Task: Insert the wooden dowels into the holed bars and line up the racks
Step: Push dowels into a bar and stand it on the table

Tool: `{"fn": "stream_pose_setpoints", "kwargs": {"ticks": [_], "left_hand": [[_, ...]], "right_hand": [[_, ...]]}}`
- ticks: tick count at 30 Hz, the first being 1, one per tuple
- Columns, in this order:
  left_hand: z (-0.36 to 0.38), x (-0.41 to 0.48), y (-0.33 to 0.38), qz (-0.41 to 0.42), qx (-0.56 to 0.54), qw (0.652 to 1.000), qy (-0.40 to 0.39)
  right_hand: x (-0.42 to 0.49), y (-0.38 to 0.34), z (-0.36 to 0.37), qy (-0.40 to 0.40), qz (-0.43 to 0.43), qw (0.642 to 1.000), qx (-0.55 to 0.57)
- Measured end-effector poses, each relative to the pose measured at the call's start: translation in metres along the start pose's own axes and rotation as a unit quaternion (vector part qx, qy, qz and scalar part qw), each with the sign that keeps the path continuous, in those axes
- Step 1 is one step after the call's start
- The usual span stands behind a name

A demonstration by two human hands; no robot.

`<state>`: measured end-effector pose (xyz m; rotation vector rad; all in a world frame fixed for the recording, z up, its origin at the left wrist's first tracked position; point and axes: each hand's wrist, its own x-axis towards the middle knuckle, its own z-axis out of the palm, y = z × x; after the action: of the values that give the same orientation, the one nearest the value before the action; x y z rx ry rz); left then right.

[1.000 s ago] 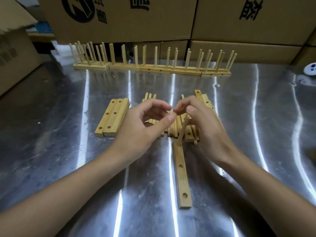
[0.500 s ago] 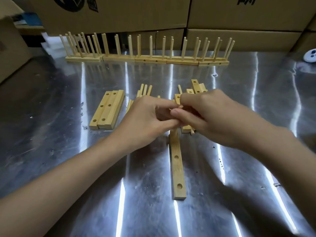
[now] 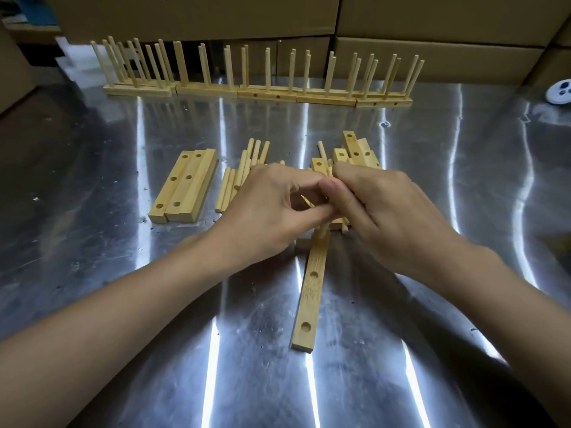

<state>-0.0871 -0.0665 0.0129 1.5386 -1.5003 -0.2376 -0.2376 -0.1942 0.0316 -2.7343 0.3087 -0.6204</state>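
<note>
Hands met over the far end of the holed bar [image 3: 310,291], which lay flat on the steel table [image 3: 92,273] with its length running toward the camera and two empty holes showing on its near half. One dowel [image 3: 321,234] stood at that far end, its lower part visible beneath the palms. The left hand [image 3: 265,208] had thumb and forefinger curled together round the upper part of the dowel, and the right hand [image 3: 389,208] had its thumb pressed against the left fingertips with its other fingers curled down over the same spot; exactly how far each finger wrapped the wood was hidden. Loose dowels [image 3: 244,171] lay in a bundle just beyond the left hand, and three spare bars [image 3: 185,185] rested side by side farther left, holes up. A heap of bars [image 3: 355,149] sat just beyond the right hand, some stacked crosswise. Finished racks [image 3: 265,94] stood end to end in a row along the far edge of the table, their pegs upright or slightly splayed. Cardboard boxes [image 3: 432,13] were stacked behind them, and a small white object [image 3: 560,92] lay at the far right.
</note>
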Motion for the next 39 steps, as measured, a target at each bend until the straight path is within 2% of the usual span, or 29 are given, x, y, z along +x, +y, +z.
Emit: {"fn": "stream_pose_setpoints", "kwargs": {"ticks": [10, 16, 22, 31, 34, 39], "left_hand": [[0.007, -0.009, -0.004, 0.029, 0.006, 0.999, 0.029], [0.001, -0.012, -0.013, 0.004, -0.045, 0.999, 0.029], [0.003, -0.003, -0.004, 0.036, 0.034, 0.999, -0.004], [-0.001, -0.012, 0.003, -0.004, 0.034, 0.999, 0.014], [-0.020, -0.022, -0.001, -0.023, 0.044, 0.997, 0.064], [-0.057, -0.055, -0.005, -0.089, 0.089, 0.981, 0.147]], "right_hand": [[-0.003, 0.000, 0.006, 0.016, -0.047, 0.999, 0.023], [0.009, -0.008, 0.011, -0.004, -0.038, 0.999, 0.004], [-0.007, 0.000, 0.008, 0.026, -0.026, 0.999, 0.024], [-0.018, 0.002, 0.010, 0.069, 0.007, 0.996, 0.048], [-0.018, 0.007, 0.008, 0.117, 0.024, 0.990, 0.074], [-0.020, 0.012, 0.013, 0.097, 0.043, 0.994, 0.009]]}}
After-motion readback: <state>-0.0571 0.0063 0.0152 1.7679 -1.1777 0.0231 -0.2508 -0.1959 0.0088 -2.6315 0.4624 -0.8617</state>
